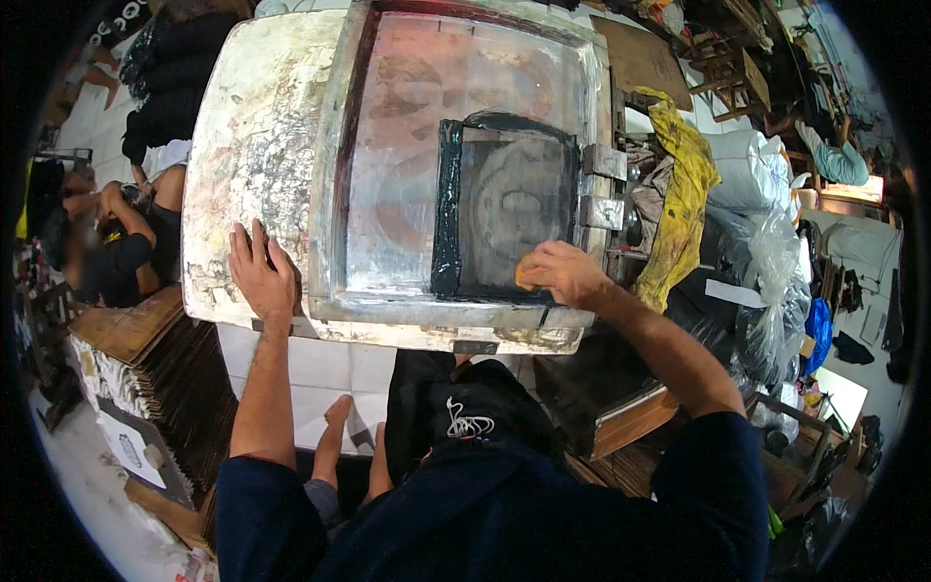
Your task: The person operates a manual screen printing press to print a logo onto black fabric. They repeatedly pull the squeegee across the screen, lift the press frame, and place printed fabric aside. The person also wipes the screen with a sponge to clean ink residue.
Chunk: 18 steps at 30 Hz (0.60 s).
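Observation:
A screen printing frame [328, 194] lies on a worn, paint-flaked board [257, 116] in front of me. Its mesh has a rectangle of black ink [504, 209] at the right, with a thick wet ridge along the left side. My right hand [572, 274] is closed on a small orange piece [525, 273] at the lower right of the inked area; whether it is a sponge or a scraper does not show. My left hand [262, 272] lies on the board left of the frame, fingers stretched out and holding nothing.
Metal hinge clamps [602, 211] join the frame's right side. Beyond them hangs a stained yellow cloth [676, 209], near clear plastic bags [771, 281]. A tall stack of boards [165, 373] stands at the lower left. A person in black [121, 238] sits at the far left.

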Motion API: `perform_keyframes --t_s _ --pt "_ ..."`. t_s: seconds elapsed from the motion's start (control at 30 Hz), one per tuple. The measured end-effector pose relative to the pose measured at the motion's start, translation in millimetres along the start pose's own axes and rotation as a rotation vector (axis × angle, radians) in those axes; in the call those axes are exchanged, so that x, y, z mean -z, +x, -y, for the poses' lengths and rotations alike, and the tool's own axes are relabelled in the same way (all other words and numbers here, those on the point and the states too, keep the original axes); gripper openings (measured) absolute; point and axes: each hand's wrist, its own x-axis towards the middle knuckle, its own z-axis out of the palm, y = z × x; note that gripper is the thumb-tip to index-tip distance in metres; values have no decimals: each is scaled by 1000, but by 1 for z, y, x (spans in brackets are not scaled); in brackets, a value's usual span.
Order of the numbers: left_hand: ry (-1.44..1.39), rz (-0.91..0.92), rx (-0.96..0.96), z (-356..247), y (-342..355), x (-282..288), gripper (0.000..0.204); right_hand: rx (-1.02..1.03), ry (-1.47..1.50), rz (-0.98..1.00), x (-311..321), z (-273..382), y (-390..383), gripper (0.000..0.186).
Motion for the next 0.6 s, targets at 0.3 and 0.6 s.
perform_keyframes --t_s 0.3,0.6 --pt "32 28 -7 1 0 0 45 -303 -213 -631 -5 -76 122 28" --pt "20 -9 -26 4 0 -3 45 -252 -111 -513 -8 -9 101 32"
